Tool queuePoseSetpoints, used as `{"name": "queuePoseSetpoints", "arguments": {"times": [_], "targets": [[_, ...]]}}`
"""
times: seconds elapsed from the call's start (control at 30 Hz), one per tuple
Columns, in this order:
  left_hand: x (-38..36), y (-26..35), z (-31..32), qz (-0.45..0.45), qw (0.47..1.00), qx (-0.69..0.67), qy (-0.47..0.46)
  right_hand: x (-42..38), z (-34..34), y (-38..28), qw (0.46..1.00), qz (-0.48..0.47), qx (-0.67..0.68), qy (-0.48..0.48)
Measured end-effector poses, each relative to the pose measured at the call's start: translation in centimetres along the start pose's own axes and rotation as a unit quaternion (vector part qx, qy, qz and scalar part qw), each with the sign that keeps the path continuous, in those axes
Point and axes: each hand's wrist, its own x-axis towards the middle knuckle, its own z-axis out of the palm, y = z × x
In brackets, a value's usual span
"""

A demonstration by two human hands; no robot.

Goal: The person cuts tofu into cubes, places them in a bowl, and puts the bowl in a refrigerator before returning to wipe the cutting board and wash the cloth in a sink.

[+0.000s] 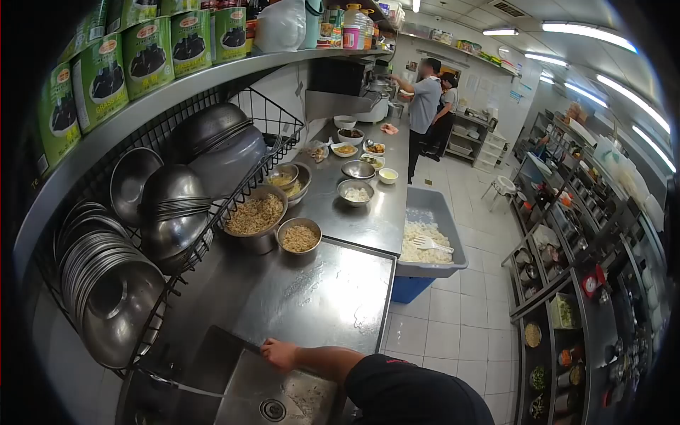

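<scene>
My right hand (280, 355) reaches in from the lower right, its arm in a dark sleeve. It is at the edge of a steel sink (241, 393), with the fingers curled in; what they hold, if anything, is hidden. Below the hand, the sink basin has a round drain (272, 409) and scattered bits of residue. Beyond the hand lies the steel counter (312, 297), which looks wet. On it stand a small bowl of brown grainy food (299, 236) and a larger bowl of similar food (253, 214). My left hand is out of view.
A wire rack (234, 198) with stacked metal bowls (113, 283) hangs at left, under a shelf of green cans (99, 81). A grey tub (464, 258) of white food stands beside the counter. Two people (428, 92) are at the back; stocked shelving (559, 283) lines the right.
</scene>
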Motion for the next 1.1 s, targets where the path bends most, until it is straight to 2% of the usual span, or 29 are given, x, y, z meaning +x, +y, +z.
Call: {"name": "queuePoseSetpoints", "arguments": {"times": [0.23, 0.3, 0.37, 0.47, 0.5, 0.57, 0.6, 0.67, 0.7, 0.77, 0.8, 0.83, 0.87, 0.93, 0.97, 1.03, 1.07, 1.1], "targets": [[7.2, 6.8, 3.8, 0.093, 0.995, 0.022, -0.019, 0.4, -0.1, -0.2, 1.0, 0.0, 0.023, 0.012], [7.3, 8.1, 4.8, 0.1, 0.994, 0.024, -0.025, 0.2, -0.3, 0.0, 1.0, -0.006, 0.015, 0.001], [5.5, 6.6, 4.5, 0.087, 0.995, 0.037, -0.028, 0.6, 0.9, 0.4, 1.0, -0.01, 0.005, 0.019], [-1.8, 0.2, 1.0, 0.009, 0.997, 0.072, -0.016, 0.8, 0.3, 0.0, 1.0, 0.009, -0.021, -0.014], [-5.7, -2.4, -1.2, -0.031, 0.996, 0.087, -0.007, 1.1, -0.8, -0.5, 0.997, 0.005, -0.027, -0.068], [-14.5, -7.5, -5.2, -0.121, 0.986, 0.114, 0.016, 0.8, 1.1, 0.4, 1.0, -0.009, -0.006, -0.03], [-20.4, -8.9, -6.7, -0.17, 0.978, 0.121, 0.027, 1.1, 0.1, 0.1, 0.998, -0.005, -0.012, -0.055], [-33.1, -11.5, -8.5, -0.284, 0.949, 0.131, 0.048, 0.9, 1.6, 0.6, 0.999, -0.034, -0.015, 0.024], [-39.6, -12.3, -8.8, -0.339, 0.929, 0.135, 0.057, 1.1, 1.4, 0.4, 1.0, -0.004, -0.014, -0.021], [-50.1, -13.2, -8.3, -0.423, 0.893, 0.134, 0.067, 1.8, 0.9, -0.2, 0.999, -0.038, -0.008, 0.009], [-57.3, -23.8, -2.2, -0.446, 0.883, 0.132, 0.066, 2.0, 0.4, -0.5, 0.999, -0.042, -0.014, 0.019], [-57.0, -20.2, -5.7, -0.504, 0.859, 0.089, 0.033, 2.3, 0.4, -1.4, 0.998, -0.047, -0.018, 0.03], [-56.5, -17.7, -8.3, -0.513, 0.853, 0.091, 0.034, 2.3, 0.3, -1.5, 0.998, -0.055, -0.012, 0.029], [-55.7, -16.8, -10.9, -0.456, 0.89, 0.023, -0.016, 2.4, 0.2, -1.8, 0.998, -0.032, -0.025, 0.042], [-55.5, -15.8, -12.6, -0.455, 0.89, 0.026, -0.016, 2.4, 0.1, -1.9, 0.998, -0.032, -0.024, 0.045], [-55.4, -13.4, -16.0, -0.479, 0.873, 0.038, 0.085, 2.3, -0.3, -2.2, 0.998, -0.034, -0.03, 0.045], [-55.5, -13.6, -17.4, -0.485, 0.865, -0.052, 0.118, 2.3, -0.4, -2.3, 0.998, -0.034, -0.03, 0.048], [-54.9, -12.7, -18.9, -0.483, 0.866, -0.049, 0.119, 2.3, -0.3, -2.2, 0.998, -0.027, -0.027, 0.04]]}}
